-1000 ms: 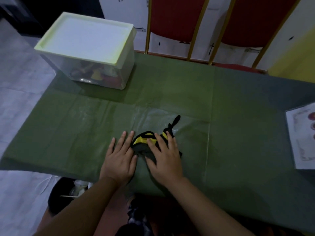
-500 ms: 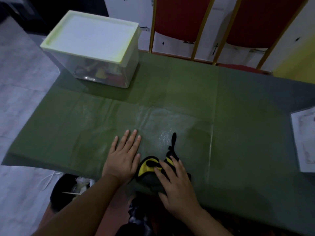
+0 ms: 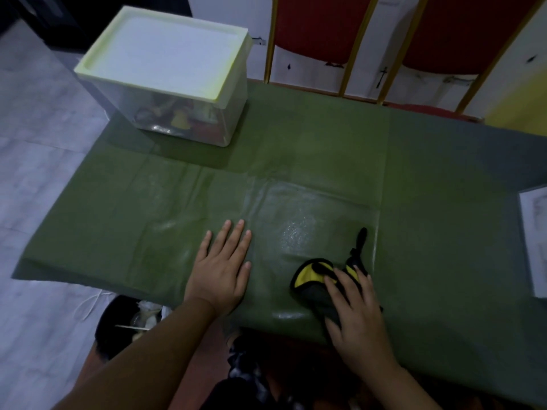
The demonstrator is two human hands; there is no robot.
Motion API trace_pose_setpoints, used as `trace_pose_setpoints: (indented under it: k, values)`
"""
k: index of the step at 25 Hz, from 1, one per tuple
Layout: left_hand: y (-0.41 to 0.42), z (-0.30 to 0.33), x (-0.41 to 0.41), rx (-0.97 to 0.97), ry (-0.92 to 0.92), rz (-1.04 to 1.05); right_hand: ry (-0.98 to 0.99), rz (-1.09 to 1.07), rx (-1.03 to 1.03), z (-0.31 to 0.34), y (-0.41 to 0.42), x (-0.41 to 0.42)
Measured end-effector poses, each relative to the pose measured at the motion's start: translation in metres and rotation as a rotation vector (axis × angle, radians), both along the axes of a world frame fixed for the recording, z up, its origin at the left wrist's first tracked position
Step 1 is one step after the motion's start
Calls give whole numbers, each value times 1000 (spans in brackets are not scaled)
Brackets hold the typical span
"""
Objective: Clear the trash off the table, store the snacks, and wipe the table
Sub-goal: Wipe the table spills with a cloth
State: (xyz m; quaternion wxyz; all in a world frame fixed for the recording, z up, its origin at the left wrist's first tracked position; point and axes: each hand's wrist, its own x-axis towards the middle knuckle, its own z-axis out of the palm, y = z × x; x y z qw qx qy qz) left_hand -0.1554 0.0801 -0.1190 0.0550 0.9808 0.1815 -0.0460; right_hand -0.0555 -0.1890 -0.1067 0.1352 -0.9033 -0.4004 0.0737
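Note:
A green cloth covers the table [image 3: 325,161]. A black and yellow wiping cloth [image 3: 313,276] lies near the table's front edge, its black strap pointing away from me. My right hand [image 3: 355,309] presses flat on this cloth with straight fingers. My left hand [image 3: 222,267] rests flat on the tablecloth to the left of it, fingers spread, holding nothing. A wet sheen shows on the tablecloth just beyond the wiping cloth. A clear storage box [image 3: 177,113] with a pale green lid stands closed at the back left, with snack packets inside.
A black trash bin [image 3: 127,321] with litter in it stands on the floor below the table's front left edge. A white printed sheet [image 3: 535,241] lies at the right edge. Two red chairs [image 3: 322,31] with gold frames stand behind the table.
My right hand has slid the wiping cloth toward me and to the right, away from my left hand. My left hand stays flat on the tablecloth.

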Motion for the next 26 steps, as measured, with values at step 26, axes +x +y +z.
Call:
trace_pose_setpoints:
  k: [26]
  values:
    - [0,4,-1,-33,-38,-34,63,162,10,9,97,-22]
